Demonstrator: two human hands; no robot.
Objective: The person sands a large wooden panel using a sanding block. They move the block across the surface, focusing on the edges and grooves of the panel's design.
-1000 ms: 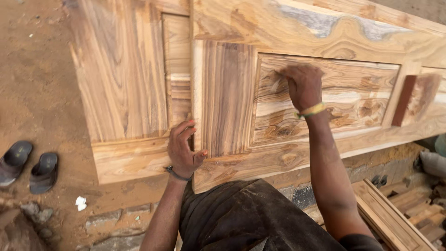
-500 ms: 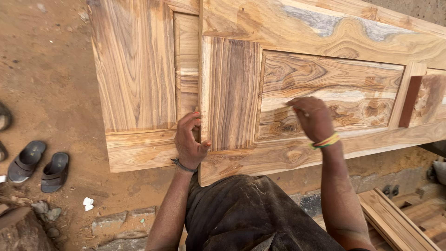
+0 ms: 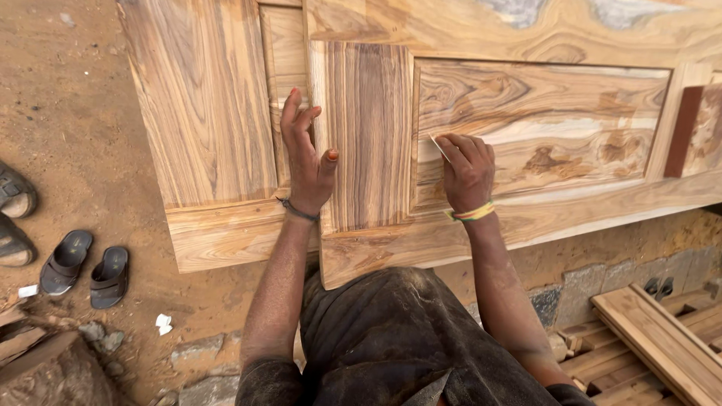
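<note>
Two hands work on a big wooden door that lies flat over the sandy ground.

The left hand (image 3: pixel 307 162) is open, with its fingers stretched out flat along the gap between the two wooden panels, thumb out to the side. The right hand (image 3: pixel 466 171) is curled shut on a small pale piece of sanding paper (image 3: pixel 441 147) and presses it against the sunken panel near its left edge. The light brown panelled wooden door (image 3: pixel 368 128) has swirly dark and pale stripes in the grain and a raised frame around each panel. A pair of dark sandals (image 3: pixel 84 268) sits on the reddish dirt floor (image 3: pixel 60 135) to the left. Wooden planks (image 3: pixel 662 338) lie at the lower right.
</note>
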